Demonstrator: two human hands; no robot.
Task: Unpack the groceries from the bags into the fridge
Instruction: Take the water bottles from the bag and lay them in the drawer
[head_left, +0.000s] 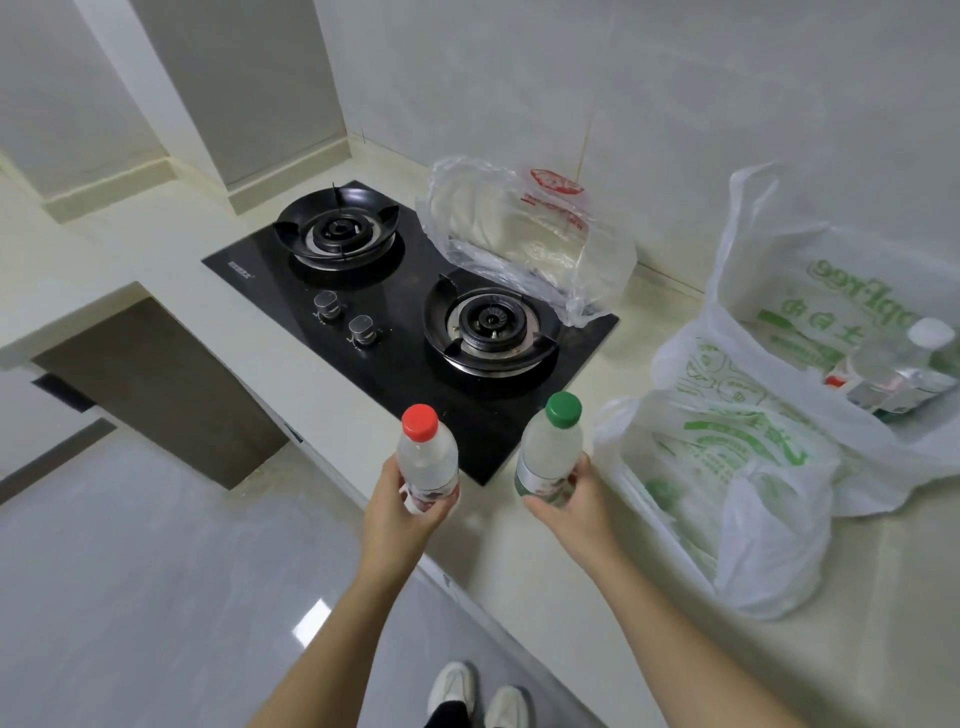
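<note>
My left hand grips a clear bottle with a red cap, held upright over the counter's front edge. My right hand grips a clear bottle with a green cap, also upright, beside the stove. To the right on the counter lies a white bag with green print, its mouth open. Inside it, at the far right, several more bottles lie on their sides, one with a white cap. A clear bag with red print sits behind the stove. No fridge is in view.
A black two-burner gas stove with two knobs is set into the pale counter. Tiled walls close the back and right. Grey floor lies to the left, with dark lower cabinets under the counter. My white shoes stand by the counter's edge.
</note>
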